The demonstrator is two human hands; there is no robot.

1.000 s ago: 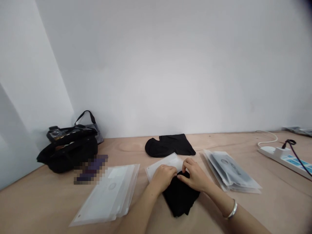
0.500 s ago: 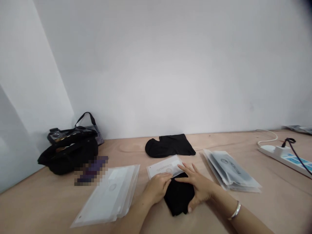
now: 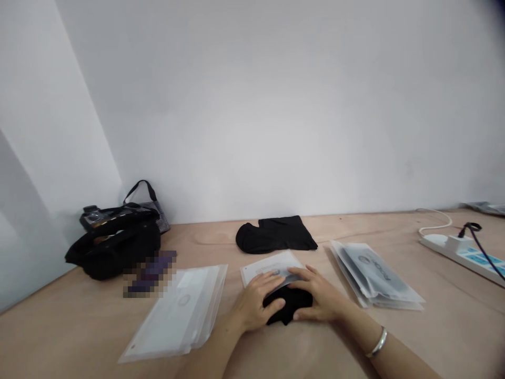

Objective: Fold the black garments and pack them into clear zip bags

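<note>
A folded black cloth lies partly inside a frosted zip bag at the front middle, its near end sticking out toward me. My left hand rests on the bag and the cloth's left side, fingers spread. On the right side, my right hand has its fingers over the bag and its thumb at the cloth's near edge, fingers apart. A silver bracelet circles my right wrist. Behind the bag, another black cloth piece lies flat.
Frosted bags lie at the left, and filled frosted bags at the right. A black bag stands far left beside a blurred purple item. A power strip with cables is far right.
The black cloth has moved away from me, farther into the frosted bag, and less of it shows. My left hand has spread its fingers over the bag; my right thumb has moved forward.
</note>
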